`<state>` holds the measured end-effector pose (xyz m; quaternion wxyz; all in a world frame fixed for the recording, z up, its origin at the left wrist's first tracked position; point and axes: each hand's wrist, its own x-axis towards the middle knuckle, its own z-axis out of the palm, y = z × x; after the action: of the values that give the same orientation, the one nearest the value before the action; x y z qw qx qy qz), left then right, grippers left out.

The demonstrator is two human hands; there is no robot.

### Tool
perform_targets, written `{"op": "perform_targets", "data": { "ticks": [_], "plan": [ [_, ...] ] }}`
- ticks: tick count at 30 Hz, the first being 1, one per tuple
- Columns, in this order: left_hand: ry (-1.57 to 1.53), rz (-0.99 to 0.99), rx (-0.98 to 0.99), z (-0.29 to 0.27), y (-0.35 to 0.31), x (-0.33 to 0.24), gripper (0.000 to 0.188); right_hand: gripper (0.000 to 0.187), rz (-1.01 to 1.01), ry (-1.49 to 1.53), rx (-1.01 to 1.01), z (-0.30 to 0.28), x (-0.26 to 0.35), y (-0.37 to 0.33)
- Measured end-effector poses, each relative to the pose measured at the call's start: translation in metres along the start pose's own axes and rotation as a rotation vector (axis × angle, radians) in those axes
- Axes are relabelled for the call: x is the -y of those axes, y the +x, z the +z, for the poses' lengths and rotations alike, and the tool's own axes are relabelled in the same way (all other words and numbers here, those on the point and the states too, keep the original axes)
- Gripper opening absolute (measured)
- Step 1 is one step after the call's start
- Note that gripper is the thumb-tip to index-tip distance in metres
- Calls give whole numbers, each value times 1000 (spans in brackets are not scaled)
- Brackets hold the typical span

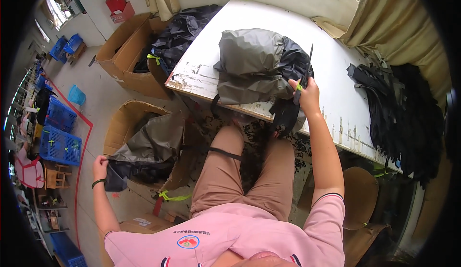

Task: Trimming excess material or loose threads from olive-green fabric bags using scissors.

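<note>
My right hand [309, 95] is closed around dark scissors [310, 58] with a yellow-green tie at the handle, their blade pointing away from me. They are held over the right side of a grey-and-black fabric bundle [252, 51] on the white table [192, 70]. A black fabric piece [285, 116] hangs over the front edge below this hand. Out to the left, my left hand [100, 167] pinches the corner of another grey-and-black fabric piece [153, 137]. That piece lies across an open cardboard box [120, 120].
Black strips [398, 118] are heaped at the table's right end. A larger carton [139, 82] with black fabric [185, 32] stands beside the table's left end. Blue crates [60, 144] line the left side. Black scraps [221, 132] litter the floor, and a black strap [225, 153] crosses my thigh.
</note>
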<state>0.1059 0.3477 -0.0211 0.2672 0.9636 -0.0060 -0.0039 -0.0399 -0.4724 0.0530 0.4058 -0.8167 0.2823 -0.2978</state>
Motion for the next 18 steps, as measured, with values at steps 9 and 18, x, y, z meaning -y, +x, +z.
{"op": "perform_targets", "data": {
  "ticks": [9,18],
  "plan": [
    [-375,261,678,131,29,-236,36,38,87,73,-142,79,37,111],
    [-158,1493,250,252,-26,-520,67,37,-486,512,-199,-117,217,185]
  ]
}}
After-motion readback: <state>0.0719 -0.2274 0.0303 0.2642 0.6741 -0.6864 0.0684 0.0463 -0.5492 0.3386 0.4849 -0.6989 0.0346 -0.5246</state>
